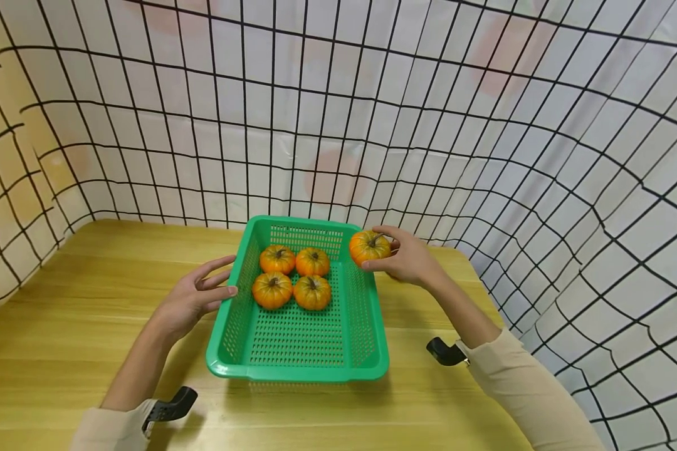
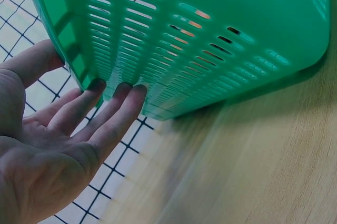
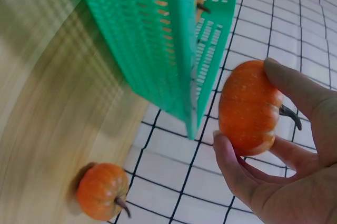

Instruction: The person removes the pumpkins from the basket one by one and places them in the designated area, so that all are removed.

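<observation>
A green slotted plastic basket point(image 1: 296, 374) stands on the table, with several small orange pumpkins point(image 1: 313, 292) grouped toward its back left. My right hand point(image 1: 403, 255) pinches another small pumpkin point(image 1: 368, 247) between thumb and fingers, raised at the basket's back right rim. In the right wrist view this held pumpkin point(image 3: 247, 108) has its dark curved stem turned toward the palm. One more pumpkin point(image 3: 102, 191) sits on the table outside the basket. At the basket's left side is my left hand point(image 1: 194, 293), fingers extended against the outer wall point(image 2: 210, 50) and thumb by the rim.
The wooden table point(image 1: 90, 326) spreads out on both sides of the basket. A black wire grid point(image 1: 327, 106) over white sheeting rises behind the table and along its sides. Black wrist mounts point(image 1: 172, 405) stick out from both sleeves.
</observation>
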`<state>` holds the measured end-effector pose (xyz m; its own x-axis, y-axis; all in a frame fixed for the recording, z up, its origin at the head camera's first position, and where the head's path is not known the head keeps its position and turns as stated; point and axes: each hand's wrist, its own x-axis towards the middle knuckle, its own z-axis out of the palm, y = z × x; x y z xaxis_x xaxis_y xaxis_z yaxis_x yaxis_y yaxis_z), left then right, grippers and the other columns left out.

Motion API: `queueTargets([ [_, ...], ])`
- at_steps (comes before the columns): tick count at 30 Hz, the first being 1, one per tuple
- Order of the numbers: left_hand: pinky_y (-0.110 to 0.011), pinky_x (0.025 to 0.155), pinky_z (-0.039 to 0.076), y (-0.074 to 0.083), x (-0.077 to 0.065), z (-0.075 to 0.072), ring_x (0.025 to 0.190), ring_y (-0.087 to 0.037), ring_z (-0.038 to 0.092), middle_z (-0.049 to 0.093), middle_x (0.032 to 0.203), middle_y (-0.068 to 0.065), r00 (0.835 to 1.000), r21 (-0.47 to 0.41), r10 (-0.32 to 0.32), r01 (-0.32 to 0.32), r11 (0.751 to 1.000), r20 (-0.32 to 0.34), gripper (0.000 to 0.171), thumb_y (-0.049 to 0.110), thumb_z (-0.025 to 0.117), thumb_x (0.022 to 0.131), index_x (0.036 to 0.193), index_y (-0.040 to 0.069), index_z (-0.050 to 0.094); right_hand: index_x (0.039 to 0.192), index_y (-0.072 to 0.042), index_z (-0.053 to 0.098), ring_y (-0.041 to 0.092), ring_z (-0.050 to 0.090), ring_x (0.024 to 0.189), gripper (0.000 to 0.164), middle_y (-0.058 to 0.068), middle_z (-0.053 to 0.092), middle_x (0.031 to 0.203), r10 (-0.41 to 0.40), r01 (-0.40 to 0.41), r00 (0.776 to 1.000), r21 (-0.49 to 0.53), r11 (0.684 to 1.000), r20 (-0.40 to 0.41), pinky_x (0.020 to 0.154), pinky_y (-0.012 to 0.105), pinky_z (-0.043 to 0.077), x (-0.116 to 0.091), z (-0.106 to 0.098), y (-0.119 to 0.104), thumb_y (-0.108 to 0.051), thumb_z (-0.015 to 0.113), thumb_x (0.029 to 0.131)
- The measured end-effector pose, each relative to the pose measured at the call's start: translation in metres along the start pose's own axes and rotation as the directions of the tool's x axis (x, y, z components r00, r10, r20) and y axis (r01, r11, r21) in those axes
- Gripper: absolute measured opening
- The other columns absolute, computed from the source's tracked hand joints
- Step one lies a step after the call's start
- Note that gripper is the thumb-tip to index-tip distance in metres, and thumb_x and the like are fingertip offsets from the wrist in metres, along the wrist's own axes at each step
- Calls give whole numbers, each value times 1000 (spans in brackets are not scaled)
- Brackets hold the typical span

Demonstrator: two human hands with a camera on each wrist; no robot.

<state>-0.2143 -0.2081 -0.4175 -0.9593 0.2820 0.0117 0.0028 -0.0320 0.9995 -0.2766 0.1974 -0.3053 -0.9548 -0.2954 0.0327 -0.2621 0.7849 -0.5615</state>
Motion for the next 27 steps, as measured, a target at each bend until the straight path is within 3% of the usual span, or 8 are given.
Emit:
queueTargets([
  [5, -29, 95, 56, -1, 0, 0, 128, -10, 58, 29, 164, -21, 1000, -4, 8, -8, 1000, -4, 76, 14, 69, 97, 161, 15, 28, 152, -19, 46, 40, 57, 126, 83, 23, 57, 139, 45, -44, 996, 17, 999, -71, 92, 53, 56, -2, -3, 15, -44, 83, 82],
  [16, -29, 93, 57, -2, 1, 0, 121, -7, 63, 29, 164, -22, 1000, -23, 8, -8, 1000, -5, 76, 12, 69, 97, 161, 15, 28, 157, -15, 38, 44, 51, 131, 89, 26, 49, 149, 136, -132, 978, 35, 991, -156, 94, 54, 54, -9, -9, 51, -46, 80, 85],
  [27, -29, 94, 57, -2, 1, 1, 123, -10, 61, 29, 164, -22, 1000, -15, 12, -12, 1000, -2, 77, 13, 69, 97, 161, 15, 26, 158, -14, 37, 43, 54, 125, 88, 27, 50, 147, 208, -196, 926, 71, 978, -314, 93, 54, 53, -9, -5, 84, -45, 78, 87],
])
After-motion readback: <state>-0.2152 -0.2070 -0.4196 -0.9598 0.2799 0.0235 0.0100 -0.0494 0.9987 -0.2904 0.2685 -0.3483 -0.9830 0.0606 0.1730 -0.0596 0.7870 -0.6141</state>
